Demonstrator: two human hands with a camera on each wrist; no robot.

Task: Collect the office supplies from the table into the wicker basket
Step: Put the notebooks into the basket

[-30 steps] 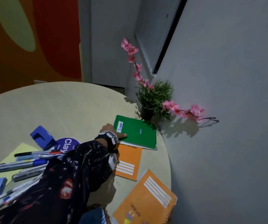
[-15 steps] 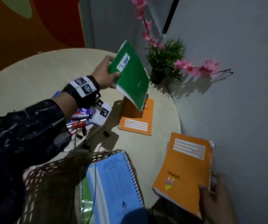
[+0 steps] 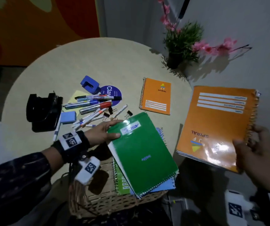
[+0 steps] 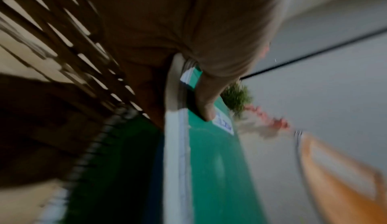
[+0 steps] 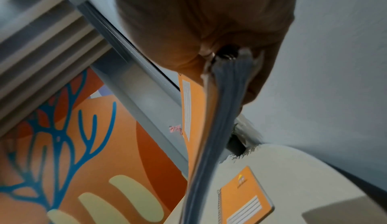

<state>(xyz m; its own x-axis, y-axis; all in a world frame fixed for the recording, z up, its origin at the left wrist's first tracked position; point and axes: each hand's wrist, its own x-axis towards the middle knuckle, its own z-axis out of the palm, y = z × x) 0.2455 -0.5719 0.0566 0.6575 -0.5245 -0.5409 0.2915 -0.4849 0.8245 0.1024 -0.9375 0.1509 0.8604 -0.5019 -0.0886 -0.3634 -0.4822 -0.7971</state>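
Observation:
My left hand (image 3: 105, 132) grips the corner of a green spiral notebook (image 3: 143, 154), thumb on its cover (image 4: 217, 161), over the wicker basket (image 3: 108, 203) at the table's near edge. The notebook lies tilted on a blue notebook (image 3: 169, 185) and another green one inside the basket. My right hand (image 3: 258, 154) holds a large orange spiral notebook (image 3: 217, 126) in the air at the right, seen edge-on in the right wrist view (image 5: 207, 144). A smaller orange notebook (image 3: 156, 97) lies flat on the table (image 3: 98, 62).
Several markers and pens (image 3: 92, 105), binder clips (image 3: 129, 113), a blue punch (image 3: 89, 84), a black hole punch (image 3: 42, 111), a blue eraser block (image 3: 68, 117), a yellow sticky pad (image 3: 74, 98) and a round purple sticker (image 3: 113, 93) lie left of centre. A potted plant (image 3: 179, 44) stands by the wall.
My left hand lifted the green notebook off the table and brought it down over the basket. My right hand has raised the large orange notebook.

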